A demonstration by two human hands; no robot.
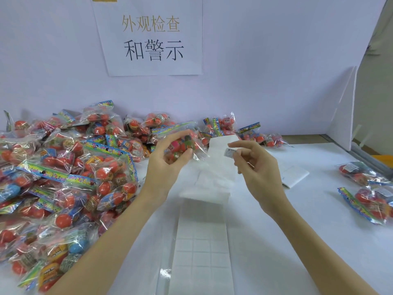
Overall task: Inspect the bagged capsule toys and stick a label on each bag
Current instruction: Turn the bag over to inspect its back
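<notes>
My left hand (168, 154) holds up a clear bag of capsule toys (191, 143) above the white table, fingers curled round its lower edge. My right hand (255, 165) is raised beside it and pinches a small white label (229, 152) with printed text between thumb and fingertips, a short gap from the bag. A long strip of label backing paper (202, 231) lies on the table below both hands, its upper end curling up behind the bag.
A large heap of bagged capsule toys (63, 177) covers the left of the table. Two bags with labels (365, 188) lie at the right edge. A small white sheet (295, 175) lies right of the strip. A sign (153, 37) hangs on the back wall.
</notes>
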